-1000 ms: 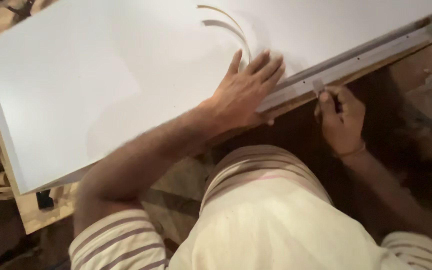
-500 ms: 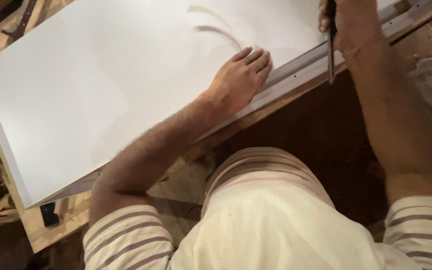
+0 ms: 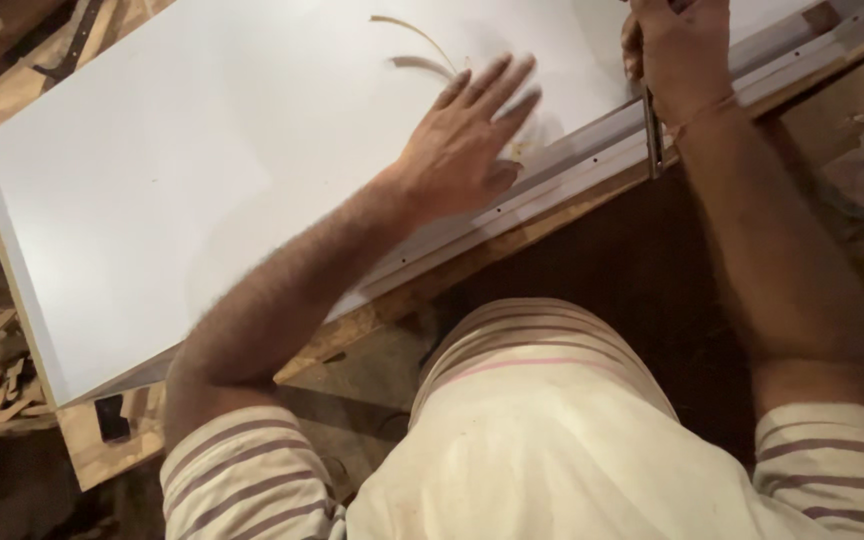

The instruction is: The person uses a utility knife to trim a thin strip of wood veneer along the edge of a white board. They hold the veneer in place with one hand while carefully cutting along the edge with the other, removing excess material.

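Laminate board (image 3: 202, 180), white, covers most of the wooden tabletop (image 3: 92, 450). Left hand (image 3: 462, 150) lies flat near its near edge, fingers spread wide. Right hand (image 3: 677, 55) grips a slim dark tool (image 3: 653, 140) over the grey edge strip (image 3: 572, 170).

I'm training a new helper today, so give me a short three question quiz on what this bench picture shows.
1. True or false: the left hand lies flat, palm down, on the white panel.
2. Which hand holds the thin dark tool at the panel's metal edge strip? A) left B) right C) neither
3. Fill in: the curled shavings lie on the panel just beyond the left hand's ____.

Key
1. True.
2. B, the right hand, closed around the tool's upper end.
3. fingers.
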